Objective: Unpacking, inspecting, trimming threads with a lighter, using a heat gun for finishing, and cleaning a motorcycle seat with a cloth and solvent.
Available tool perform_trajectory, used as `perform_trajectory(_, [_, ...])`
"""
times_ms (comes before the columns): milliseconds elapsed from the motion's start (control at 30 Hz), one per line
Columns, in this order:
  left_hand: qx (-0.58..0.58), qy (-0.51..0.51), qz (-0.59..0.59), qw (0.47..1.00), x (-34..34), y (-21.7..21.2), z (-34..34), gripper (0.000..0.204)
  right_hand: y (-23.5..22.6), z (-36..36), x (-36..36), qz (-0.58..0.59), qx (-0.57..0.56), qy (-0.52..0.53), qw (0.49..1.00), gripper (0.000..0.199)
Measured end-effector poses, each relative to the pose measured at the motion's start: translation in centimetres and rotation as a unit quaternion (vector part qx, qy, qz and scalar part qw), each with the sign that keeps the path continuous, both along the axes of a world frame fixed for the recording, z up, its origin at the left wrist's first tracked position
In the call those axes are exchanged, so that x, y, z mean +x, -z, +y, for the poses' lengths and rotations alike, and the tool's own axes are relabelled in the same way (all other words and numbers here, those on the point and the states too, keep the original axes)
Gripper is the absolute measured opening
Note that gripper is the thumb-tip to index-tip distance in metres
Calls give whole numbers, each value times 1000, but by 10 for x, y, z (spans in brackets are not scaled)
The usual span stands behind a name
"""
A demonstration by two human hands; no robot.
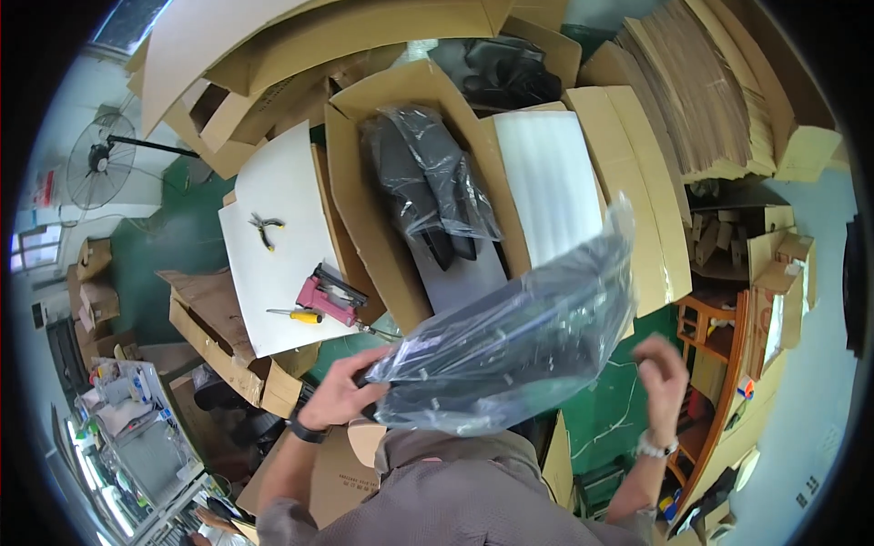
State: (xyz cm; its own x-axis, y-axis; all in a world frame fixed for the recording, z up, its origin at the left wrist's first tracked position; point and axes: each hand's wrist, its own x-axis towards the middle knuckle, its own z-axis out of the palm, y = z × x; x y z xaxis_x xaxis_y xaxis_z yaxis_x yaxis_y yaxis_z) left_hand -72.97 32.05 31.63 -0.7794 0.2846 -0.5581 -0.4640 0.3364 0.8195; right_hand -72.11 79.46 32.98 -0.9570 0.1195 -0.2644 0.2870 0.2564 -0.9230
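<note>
A large dark panel in a clear plastic bag (510, 350) hangs tilted in front of my body, its right end higher. My left hand (344, 389) grips its left end, thumb on the near side and the other fingers partly hidden. Off the bag's right end, my right hand (663, 378) is raised with fingers loosely curved and nothing visible in it. Beyond the panel stands an open cardboard box (355, 196). Inside lie dark, long padded pieces (423, 173) wrapped in clear plastic, above a pale sheet.
On a white-topped surface (264, 314) at left lie a pink pneumatic stapler (328, 298), a yellow-handled screwdriver (306, 317) and pliers (267, 229). White foam sheeting (551, 173) covers a carton right of the box. Flattened cardboard (696, 91) is stacked far right, beyond an orange shelf (728, 364).
</note>
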Motion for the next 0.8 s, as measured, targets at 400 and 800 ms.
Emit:
perform_trajectory(400, [-15, 471, 306, 827, -103, -49, 27, 50, 206, 86, 108, -508, -279, 239, 779, 31])
perform_trajectory(800, [-241, 327, 507, 760, -265, 76, 18, 52, 157, -78, 149, -442, -430, 404, 676, 48])
